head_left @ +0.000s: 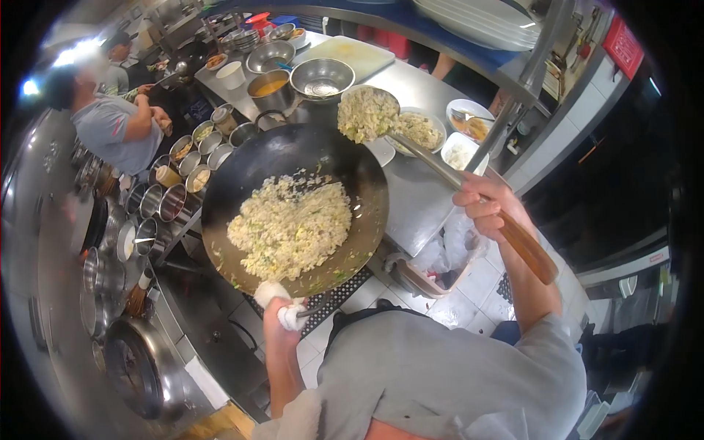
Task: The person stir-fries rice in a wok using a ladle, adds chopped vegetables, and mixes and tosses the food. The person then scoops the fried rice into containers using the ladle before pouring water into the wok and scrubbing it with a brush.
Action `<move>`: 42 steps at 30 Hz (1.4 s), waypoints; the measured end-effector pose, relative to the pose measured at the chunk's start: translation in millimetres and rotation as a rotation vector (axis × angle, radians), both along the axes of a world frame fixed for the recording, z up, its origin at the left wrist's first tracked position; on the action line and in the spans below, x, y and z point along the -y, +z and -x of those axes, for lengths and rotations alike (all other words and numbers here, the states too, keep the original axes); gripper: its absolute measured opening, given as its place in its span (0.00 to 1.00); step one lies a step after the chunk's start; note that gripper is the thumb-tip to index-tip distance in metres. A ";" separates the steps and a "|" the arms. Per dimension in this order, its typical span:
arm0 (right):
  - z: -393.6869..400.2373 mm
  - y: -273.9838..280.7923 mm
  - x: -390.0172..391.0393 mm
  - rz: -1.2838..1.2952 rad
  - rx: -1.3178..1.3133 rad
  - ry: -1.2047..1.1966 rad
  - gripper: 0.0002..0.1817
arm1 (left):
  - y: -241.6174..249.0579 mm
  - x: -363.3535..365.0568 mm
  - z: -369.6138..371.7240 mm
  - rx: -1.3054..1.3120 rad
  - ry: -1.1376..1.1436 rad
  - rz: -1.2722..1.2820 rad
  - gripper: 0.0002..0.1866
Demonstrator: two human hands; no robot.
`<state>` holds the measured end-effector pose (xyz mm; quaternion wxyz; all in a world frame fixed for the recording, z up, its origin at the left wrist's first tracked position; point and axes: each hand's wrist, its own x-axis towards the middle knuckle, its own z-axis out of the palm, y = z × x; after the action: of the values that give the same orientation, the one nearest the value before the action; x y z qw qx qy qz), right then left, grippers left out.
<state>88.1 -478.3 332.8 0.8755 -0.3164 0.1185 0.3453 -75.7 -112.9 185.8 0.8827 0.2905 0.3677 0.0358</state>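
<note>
My left hand (280,314) is closed round a white cloth (271,293) at the near handle of a big dark wok (293,150). Fried rice (293,227) with green bits lies in the wok, which tilts toward me. In my right hand (488,205) is the wooden handle of a long ladle (433,158). Its bowl, heaped with rice (367,115), hangs over the wok's far right rim, beside a plate of fried rice (418,132) on the steel counter.
Beyond the wok stand a metal bowl (323,78), a pot of orange liquid (270,88) and a cutting board (348,55). Small metal containers (173,202) line the left. A person (121,128) stands at the upper left. A bin (433,275) is below the counter.
</note>
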 end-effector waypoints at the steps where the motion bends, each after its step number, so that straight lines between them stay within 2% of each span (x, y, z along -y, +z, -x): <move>1: -4.1 -5.4 1.9 0.092 0.031 -0.022 0.09 | -0.5 -0.7 3.4 0.006 -0.004 0.003 0.05; 4: -6.7 -30.2 0.9 0.440 0.227 0.016 0.24 | -9.7 -6.0 22.0 -0.029 0.018 -0.030 0.05; 5: -16.7 -47.2 5.8 0.416 0.250 0.075 0.34 | -4.1 -4.9 26.5 -0.064 0.027 -0.046 0.05; 8: -23.4 -82.5 5.6 0.478 0.267 0.104 0.29 | -2.0 1.6 42.9 -0.108 0.063 -0.095 0.05; 11: -30.2 -107.4 10.6 0.495 0.318 0.126 0.31 | -8.5 2.2 63.3 -0.125 0.120 -0.066 0.03; 13: -32.9 -116.3 13.5 0.554 0.351 0.140 0.33 | 4.6 12.4 70.8 -0.186 0.146 -0.112 0.03; 15: -34.6 -122.6 17.2 0.632 0.397 0.169 0.36 | 3.7 18.1 79.3 -0.239 0.182 -0.147 0.04; 18: -34.7 -120.7 19.7 0.832 0.475 0.234 0.37 | 2.3 23.6 95.5 -0.267 0.195 -0.131 0.05; 27: -46.7 -126.9 30.7 1.195 0.719 0.363 0.36 | 3.9 57.2 130.8 -0.345 0.313 -0.079 0.09; 29: -55.3 -164.9 38.0 1.272 1.083 0.238 0.36 | 0.4 61.1 141.1 -0.352 0.299 -0.064 0.09; 31: -59.3 -182.3 39.2 1.326 1.277 0.179 0.37 | -0.9 65.7 148.6 -0.362 0.310 -0.015 0.09; 33: -57.7 -195.3 43.1 1.386 1.291 0.200 0.37 | -3.8 67.6 154.7 -0.346 0.289 0.046 0.09; 36: -34.7 -211.0 36.6 1.474 1.116 0.265 0.38 | -11.0 70.9 165.1 -0.347 0.317 0.078 0.09; 40: -15.8 -240.6 24.5 1.490 1.236 0.139 0.40 | -9.7 76.7 162.7 -0.355 0.384 0.030 0.09; 42: -18.1 -245.4 22.3 1.481 1.337 0.073 0.40 | -17.0 71.5 171.1 -0.336 0.342 0.042 0.09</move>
<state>106.3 -500.6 87.3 0.3330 -0.9154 -0.2229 -0.0379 -246.7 -184.4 168.8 0.7961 0.2077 0.5538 0.1282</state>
